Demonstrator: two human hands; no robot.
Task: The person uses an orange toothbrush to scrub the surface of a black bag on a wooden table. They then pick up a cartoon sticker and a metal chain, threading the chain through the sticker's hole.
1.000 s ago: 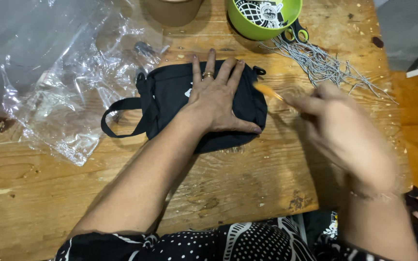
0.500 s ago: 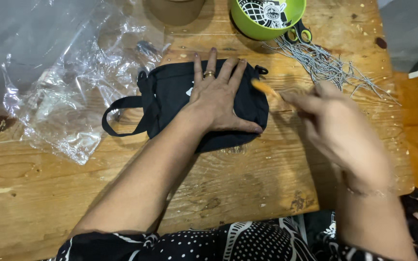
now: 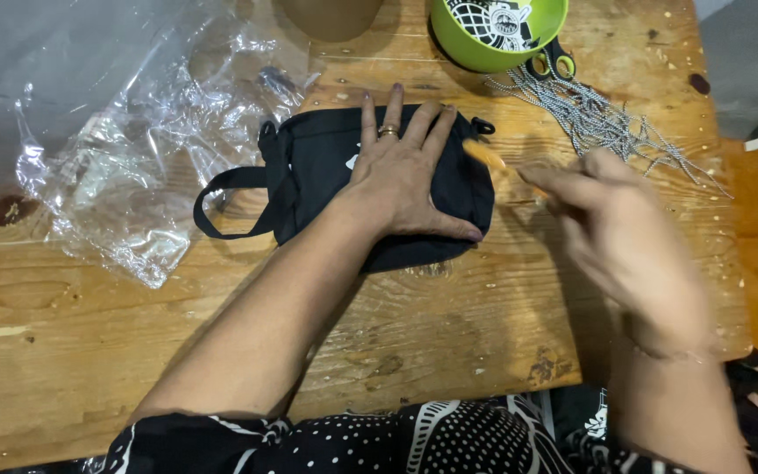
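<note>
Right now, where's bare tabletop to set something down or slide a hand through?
Free: the wooden table near edge, left of the left forearm below the clear plastic wrap, and the strip between the forearms below the black pouch. Crowded: the far edge, with the green bowl, scissors and bead chains. The left hand covers the pouch.

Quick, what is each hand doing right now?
Left hand: open, pressed flat on the black pouch.
Right hand: closed on a thin orange tool, blurred.
</note>
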